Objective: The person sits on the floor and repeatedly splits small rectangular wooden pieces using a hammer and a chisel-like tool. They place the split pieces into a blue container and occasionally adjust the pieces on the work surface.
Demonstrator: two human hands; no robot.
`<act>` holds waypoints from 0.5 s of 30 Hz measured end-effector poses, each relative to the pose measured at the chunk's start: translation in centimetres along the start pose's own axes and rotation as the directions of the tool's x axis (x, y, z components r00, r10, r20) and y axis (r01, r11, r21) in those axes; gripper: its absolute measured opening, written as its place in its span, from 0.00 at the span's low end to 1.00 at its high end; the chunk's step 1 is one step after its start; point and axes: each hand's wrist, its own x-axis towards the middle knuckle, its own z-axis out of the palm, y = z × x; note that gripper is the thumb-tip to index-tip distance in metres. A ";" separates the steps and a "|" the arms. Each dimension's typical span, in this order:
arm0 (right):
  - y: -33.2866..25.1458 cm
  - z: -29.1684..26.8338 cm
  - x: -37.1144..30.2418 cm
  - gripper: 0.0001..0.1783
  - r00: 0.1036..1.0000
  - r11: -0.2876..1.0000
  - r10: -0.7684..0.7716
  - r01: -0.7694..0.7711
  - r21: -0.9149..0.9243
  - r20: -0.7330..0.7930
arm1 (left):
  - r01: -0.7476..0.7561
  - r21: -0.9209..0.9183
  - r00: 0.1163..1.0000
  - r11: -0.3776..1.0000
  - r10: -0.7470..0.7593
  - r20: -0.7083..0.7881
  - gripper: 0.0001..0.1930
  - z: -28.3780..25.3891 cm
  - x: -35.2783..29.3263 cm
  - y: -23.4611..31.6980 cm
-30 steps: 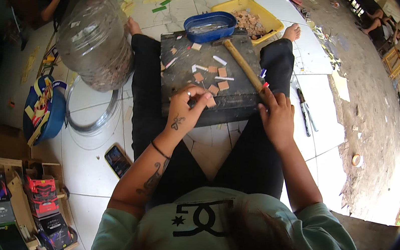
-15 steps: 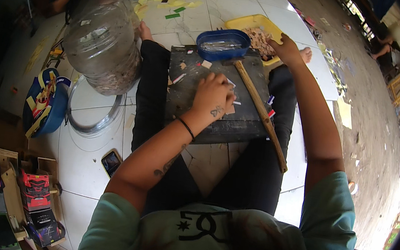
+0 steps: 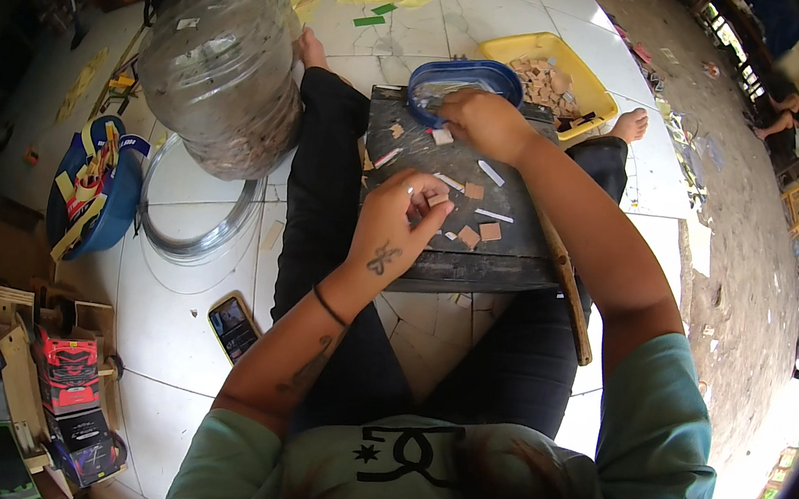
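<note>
Centre of frame: a dark work board (image 3: 479,260) lies across the seated person's legs, with small tan wooden squares (image 3: 490,231) and pale slivers (image 3: 491,173) scattered over it.

Left hand (image 3: 400,229): sits at the near-middle of the board, fingers curled in a narrow pinch around what looks like one small tan piece (image 3: 437,199) at the fingertips. The piece is mostly hidden by the fingers, so its long axis cannot be read.

Right hand (image 3: 482,121): at the far edge of the board, upper centre of frame, fingers bent down onto the rim of the blue oval dish (image 3: 462,81). Whether it grips anything cannot be told; the fingertips are hidden under the knuckles.

Key relation: the loose squares lie just right of the left fingertips and slightly toward the lower frame, nearly touching them. The right hand is well apart from them, up-frame. Left hand is clearly the nearer one. The pale slivers lie between the two hands, long axes running roughly upper left to lower right.

Other: a yellow tray (image 3: 588,83) of more wooden pieces sits beyond the dish, upper right. A long wooden stick (image 3: 567,282) runs along the board's right edge, its axis upper left to lower right. Large clear plastic jug (image 3: 221,75) stands at upper left.
</note>
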 end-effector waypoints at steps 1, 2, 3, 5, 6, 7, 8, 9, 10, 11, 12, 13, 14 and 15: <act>-0.7 0.1 0.3 0.08 0.999 0.999 -0.038 0.038 0.003 0.017 | -0.030 0.005 0.999 1.000 0.030 -0.009 0.08 -0.4 -0.6 0.3; -1.5 0.3 0.7 0.08 0.996 0.997 -0.078 0.077 0.013 0.034 | -0.060 0.011 0.998 0.998 0.060 -0.020 0.08 -0.8 -1.2 0.6; -2.4 0.4 1.0 0.08 0.996 0.997 -0.074 0.075 -0.016 0.058 | -0.044 0.011 0.999 0.999 0.044 0.001 0.08 -1.2 -1.9 0.8; -4.0 0.6 1.3 0.07 0.995 0.998 -0.069 0.070 -0.011 0.076 | -0.005 -0.038 1.000 0.999 0.005 -0.005 0.07 -1.4 -3.0 1.1; -4.6 0.6 1.4 0.06 0.994 0.998 -0.068 0.069 -0.004 0.081 | 0.010 -0.069 1.000 0.998 -0.010 -0.006 0.07 -1.5 -3.4 1.1; -4.9 0.5 1.6 0.08 0.994 0.996 -0.092 0.092 -0.006 0.054 | 0.024 -0.077 1.000 0.997 -0.023 0.011 0.08 -1.7 -3.7 1.0; -4.9 0.1 1.8 0.09 0.996 0.991 -0.034 0.022 0.130 0.085 | 0.025 -0.063 1.000 0.998 -0.024 0.013 0.08 -1.8 -3.9 0.9; -4.5 -0.5 2.0 0.10 0.991 0.964 0.020 -0.055 0.261 0.133 | 0.023 -0.053 1.000 0.998 -0.022 0.015 0.08 -1.9 -4.0 0.7; -3.9 -1.0 2.2 0.11 0.990 0.904 0.016 -0.075 0.421 0.143 | 0.029 -0.041 0.999 0.999 -0.028 0.020 0.08 -2.0 -4.2 0.6; -3.5 -1.2 2.7 0.12 0.972 0.822 0.209 -0.234 0.520 0.108 | 0.026 -0.046 0.999 0.999 -0.025 0.020 0.08 -2.1 -4.3 0.5; -2.9 -1.6 3.2 0.12 0.963 0.852 0.237 -0.271 0.449 0.132 | 0.031 -0.049 0.999 0.998 -0.030 0.025 0.08 -2.0 -4.3 0.4; -2.3 -1.9 3.8 0.12 0.954 0.876 0.258 -0.296 0.380 0.151 | 0.032 -0.055 0.999 0.998 -0.031 0.027 0.08 -1.9 -4.3 0.3; -2.0 -1.9 4.1 0.12 0.933 0.892 0.314 -0.353 0.282 0.177 | 0.028 -0.039 0.999 0.999 -0.026 0.042 0.08 -1.7 -4.2 0.2; -1.9 -1.6 4.4 0.12 0.929 0.921 0.286 -0.334 0.202 0.233 | 0.019 -0.023 0.998 1.000 -0.018 0.055 0.08 -1.5 -4.2 0.2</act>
